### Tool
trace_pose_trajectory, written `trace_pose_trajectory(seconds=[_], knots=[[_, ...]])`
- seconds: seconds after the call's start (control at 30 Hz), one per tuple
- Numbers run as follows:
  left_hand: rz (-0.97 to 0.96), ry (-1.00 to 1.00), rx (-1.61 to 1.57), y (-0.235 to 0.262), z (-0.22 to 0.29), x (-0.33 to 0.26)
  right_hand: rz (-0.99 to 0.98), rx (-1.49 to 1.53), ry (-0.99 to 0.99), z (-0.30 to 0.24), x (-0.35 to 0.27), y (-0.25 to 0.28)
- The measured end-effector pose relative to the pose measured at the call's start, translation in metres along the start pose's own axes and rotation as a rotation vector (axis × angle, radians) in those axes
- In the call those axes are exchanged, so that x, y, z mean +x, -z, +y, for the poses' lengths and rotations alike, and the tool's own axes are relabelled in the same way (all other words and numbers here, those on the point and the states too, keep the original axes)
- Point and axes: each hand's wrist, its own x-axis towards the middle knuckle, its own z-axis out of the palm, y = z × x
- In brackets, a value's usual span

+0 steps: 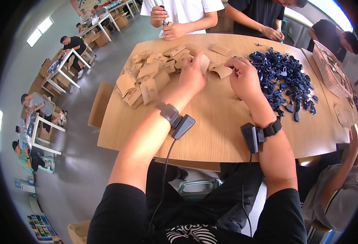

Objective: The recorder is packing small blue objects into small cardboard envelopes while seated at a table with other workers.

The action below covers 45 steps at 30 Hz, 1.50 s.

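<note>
My left hand (194, 77) is closed on a folded brown cardboard card (204, 64), gripped between thumb and fingers above the table's far middle. Beside it, my right hand (245, 77) has its fingers curled together. Its fingertips are by the edge of another brown card (221, 72), and what they pinch, if anything, is too small to tell. Left of my hands lies a loose pile of brown folded cards (149, 70). To the right is a heap of small dark blue pieces (282, 77) with thin cords or loops.
The wooden table (195, 134) has a curved far edge. A pink plastic basket (329, 71) stands at the right. Across the table, one person (183, 18) holds a dark tool; another (264, 20) works beside them. A cardboard box (101, 105) sits at the left edge. Cables hang from my wrist devices.
</note>
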Motion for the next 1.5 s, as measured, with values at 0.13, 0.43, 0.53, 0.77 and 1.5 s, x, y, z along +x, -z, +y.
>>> trace_pose_trajectory(seconds=[0.13, 0.43, 0.53, 0.77, 1.5], knots=[[-0.119, 0.181, -0.183, 0.023, 0.021, -0.010, 0.034, 0.250, 0.090, 0.002, -0.002, 0.002], [-0.265, 0.270, -1.265, 0.044, -0.002, -0.045, -0.279, 0.835, -0.027, -0.018, -0.017, -0.018], [-0.265, 0.207, -1.171, 0.044, -0.015, -0.046, -0.288, 0.969, -0.064, -0.020, -0.017, -0.019], [-0.243, -0.016, -0.941, 0.045, -0.016, -0.050, -0.247, 1.240, -0.187, -0.015, -0.016, -0.017], [-0.155, -0.007, -1.333, 0.053, -0.001, -0.055, -0.212, 0.566, -0.337, -0.026, -0.016, -0.017]])
